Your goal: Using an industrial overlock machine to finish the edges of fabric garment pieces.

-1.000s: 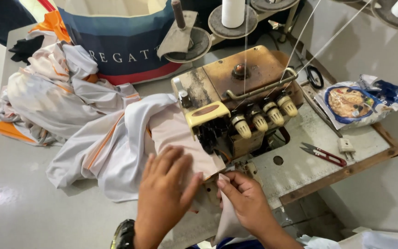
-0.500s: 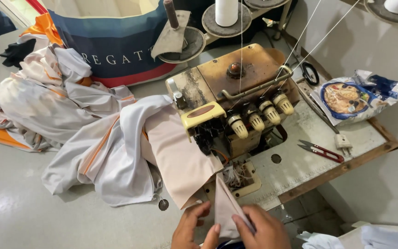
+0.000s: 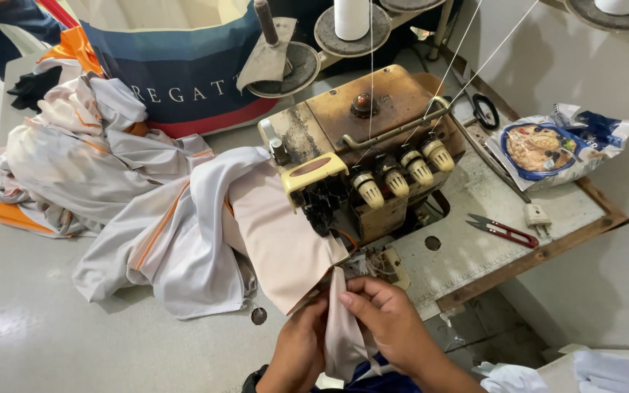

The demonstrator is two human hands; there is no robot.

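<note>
Both hands, left [image 3: 301, 348] and right [image 3: 386, 320], pinch the pale cloth [image 3: 340, 327] at the desk [image 3: 52, 349] edge, fingers closed on it; its strip runs away from them toward the serger [image 3: 362, 156].

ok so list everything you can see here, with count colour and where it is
sewing machine: one, worn tan and cream, centre of table
pale fabric piece: one, beige-pink, from machine down to both hands
garment pile: one heap, white-grey with orange trim, left of machine
bag: one, navy with red stripe, behind the pile
thread cone: one, white, on stand behind machine
thread snips: one, red-handled, right of machine
scissors: one, black-handled, behind the machine's right side
food packet: one, blue and white, far right
table: one, grey
left hand: pinching the fabric, bottom centre
right hand: gripping the fabric, beside the left
</note>
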